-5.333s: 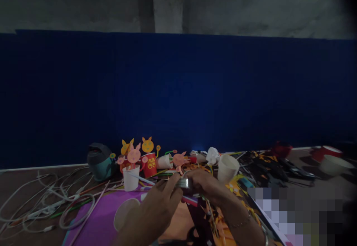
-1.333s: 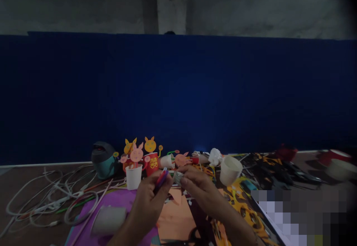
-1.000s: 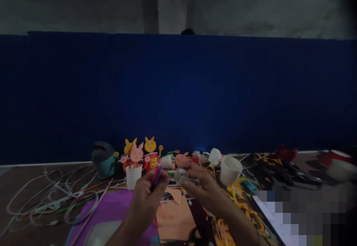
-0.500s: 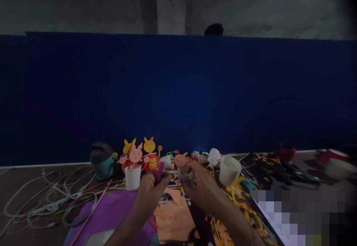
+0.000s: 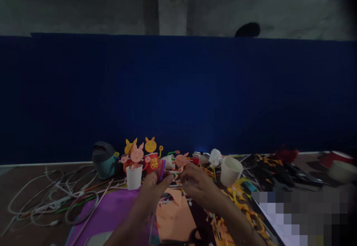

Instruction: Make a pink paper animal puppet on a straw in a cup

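Note:
My left hand [image 5: 154, 188] is closed around thin purple drinking straws [image 5: 162, 168], which stick up past the thumb. To its right, my right hand [image 5: 195, 182] has its fingers curled together; what they hold, if anything, is hidden. Just behind the right fingers is a pink paper animal face [image 5: 182, 160]. Under both hands lies an orange paper sheet [image 5: 177, 218], with dark scissors [image 5: 195, 238] at its near edge. Left of my left hand stands a white paper cup [image 5: 134, 179] carrying a pink paper rabbit face [image 5: 137, 154].
Red cups [image 5: 152, 163] with yellow cat faces stand behind. A white cup [image 5: 231, 172], crumpled tissue [image 5: 215, 157] and yellow paper scraps [image 5: 251, 214] lie right. Tangled cables [image 5: 52, 201], a teal-and-black container [image 5: 103, 164] and purple paper [image 5: 111, 212] are left. A blue partition [image 5: 178, 89] rises behind.
My right hand has turned and its fingers have curled in more. The greyish, blurred thing at its fingertips no longer shows. My left hand keeps hold of the straws, almost in place.

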`<state>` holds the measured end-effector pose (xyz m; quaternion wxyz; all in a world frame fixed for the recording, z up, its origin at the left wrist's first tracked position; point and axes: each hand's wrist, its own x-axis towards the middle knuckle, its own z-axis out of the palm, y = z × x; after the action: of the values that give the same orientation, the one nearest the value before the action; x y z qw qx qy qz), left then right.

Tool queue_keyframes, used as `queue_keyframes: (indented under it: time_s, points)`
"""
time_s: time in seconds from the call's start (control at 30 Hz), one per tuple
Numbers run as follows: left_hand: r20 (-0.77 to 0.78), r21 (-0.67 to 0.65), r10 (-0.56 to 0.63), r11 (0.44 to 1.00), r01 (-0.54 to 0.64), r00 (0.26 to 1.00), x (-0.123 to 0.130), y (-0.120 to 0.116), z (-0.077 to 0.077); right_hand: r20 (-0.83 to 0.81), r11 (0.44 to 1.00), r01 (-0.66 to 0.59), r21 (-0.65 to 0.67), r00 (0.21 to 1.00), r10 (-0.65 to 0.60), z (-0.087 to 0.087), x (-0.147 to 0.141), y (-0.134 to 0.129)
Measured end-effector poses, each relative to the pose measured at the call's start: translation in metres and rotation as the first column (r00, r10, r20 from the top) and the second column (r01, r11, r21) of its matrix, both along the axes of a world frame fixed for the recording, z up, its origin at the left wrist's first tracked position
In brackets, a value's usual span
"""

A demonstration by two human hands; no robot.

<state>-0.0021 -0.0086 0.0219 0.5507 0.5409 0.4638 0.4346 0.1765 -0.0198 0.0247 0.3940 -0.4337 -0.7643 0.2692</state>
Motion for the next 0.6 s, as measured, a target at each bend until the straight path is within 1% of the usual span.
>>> queue_keyframes:
  time_s: [0.1, 0.23, 0.33, 0.4, 0.47, 0.53, 0.6]
  points:
    - [0.043, -0.026, -0.037, 0.999, 0.038, 0.998, -0.001, 0.003, -0.003, -0.098, 1.000, 0.006, -0.012, 0.995, -0.007, -0.005, -0.003, 0.004]
    - [0.055, -0.076, -0.043, 0.996, 0.047, 0.998, -0.001, 0.007, -0.009, -0.114, 1.000, 0.016, -0.001, 0.993, -0.016, -0.011, 0.000, 0.010]
    - [0.123, -0.111, -0.108, 0.986, 0.122, 0.987, 0.001, 0.007, -0.010, -0.009, 0.992, 0.119, 0.038, 0.993, -0.119, -0.014, 0.010, 0.016]
    - [0.200, -0.152, -0.160, 0.970, 0.192, 0.967, 0.004, 0.006, -0.010, 0.078, 0.975, 0.207, 0.082, 0.974, -0.213, -0.014, 0.016, 0.020]
    - [0.255, -0.197, -0.174, 0.954, 0.228, 0.951, 0.007, 0.004, -0.013, 0.131, 0.961, 0.256, 0.103, 0.955, -0.268, -0.015, 0.021, 0.022]
    - [0.271, -0.211, -0.167, 0.950, 0.228, 0.948, 0.008, 0.005, -0.017, 0.155, 0.953, 0.279, 0.115, 0.943, -0.295, -0.014, 0.024, 0.022]
    - [0.260, -0.180, -0.146, 0.964, 0.197, 0.954, 0.008, 0.007, -0.021, 0.171, 0.936, 0.322, 0.145, 0.923, -0.344, -0.013, 0.029, 0.022]
